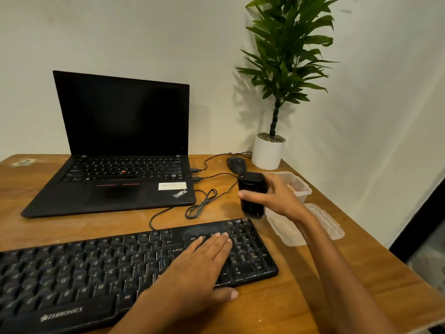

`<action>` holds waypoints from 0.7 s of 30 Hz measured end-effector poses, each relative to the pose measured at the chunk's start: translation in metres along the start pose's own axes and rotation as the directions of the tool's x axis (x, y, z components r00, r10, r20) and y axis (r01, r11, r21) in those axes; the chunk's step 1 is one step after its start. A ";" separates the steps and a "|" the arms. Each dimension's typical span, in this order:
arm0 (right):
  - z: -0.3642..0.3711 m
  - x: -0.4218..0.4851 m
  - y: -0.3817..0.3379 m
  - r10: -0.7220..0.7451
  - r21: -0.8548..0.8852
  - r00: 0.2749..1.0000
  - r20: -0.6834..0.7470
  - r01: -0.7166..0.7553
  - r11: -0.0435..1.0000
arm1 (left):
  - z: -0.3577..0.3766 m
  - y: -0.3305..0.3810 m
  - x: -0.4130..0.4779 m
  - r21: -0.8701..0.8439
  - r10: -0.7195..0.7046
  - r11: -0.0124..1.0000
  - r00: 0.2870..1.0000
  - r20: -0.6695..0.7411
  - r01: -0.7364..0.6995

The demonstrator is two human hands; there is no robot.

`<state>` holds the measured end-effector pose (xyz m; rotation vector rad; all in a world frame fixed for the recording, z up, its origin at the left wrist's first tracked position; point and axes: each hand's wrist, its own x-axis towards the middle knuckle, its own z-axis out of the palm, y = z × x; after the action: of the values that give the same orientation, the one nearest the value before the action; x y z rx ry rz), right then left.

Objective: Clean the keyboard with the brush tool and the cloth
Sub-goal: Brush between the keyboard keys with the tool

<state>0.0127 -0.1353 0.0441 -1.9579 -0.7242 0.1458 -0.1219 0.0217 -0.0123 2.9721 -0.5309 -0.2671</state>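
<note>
— Where do we have the keyboard (96, 268)?
— On the table's (337, 273) near side, with our left hand (199, 263) flat on its right-end keys, fingers straight.
— And our right hand (277, 196)?
— It grips the black brush tool (251, 189) just beyond the keyboard's far right corner, beside the clear container (301, 186). Bare wood lies right of the keyboard.

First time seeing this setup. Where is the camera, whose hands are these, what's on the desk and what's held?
There is no machine: one camera worn on a person's head looks down at their bare hands. The left hand lies flat on the right end of the black keyboard. The right hand grips a stubby black tool, probably the brush tool, beside a clear tub and a loose lid. Also on the wooden table: an open laptop, a mouse, cables and a potted plant.
</note>
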 end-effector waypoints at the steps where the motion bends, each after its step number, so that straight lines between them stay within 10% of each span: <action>1: 0.008 0.001 0.002 0.000 0.058 0.999 0.032 -0.002 0.998 | 0.000 0.000 0.000 -0.017 0.000 1.000 1.000 0.004 0.000; 8: -0.001 0.009 -0.011 0.035 -0.171 0.986 0.165 -0.006 0.985 | -0.006 -0.002 0.003 -0.030 0.016 0.999 0.998 0.060 -0.014; 21: -0.011 0.007 0.007 0.027 0.028 0.999 0.028 -0.027 0.999 | -0.034 -0.014 0.020 -0.047 -0.020 0.999 1.000 0.002 0.020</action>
<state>0.0254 -0.1426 0.0450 -1.9421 -0.7099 0.1990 -0.0928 0.0303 0.0159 2.9331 -0.4886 -0.2796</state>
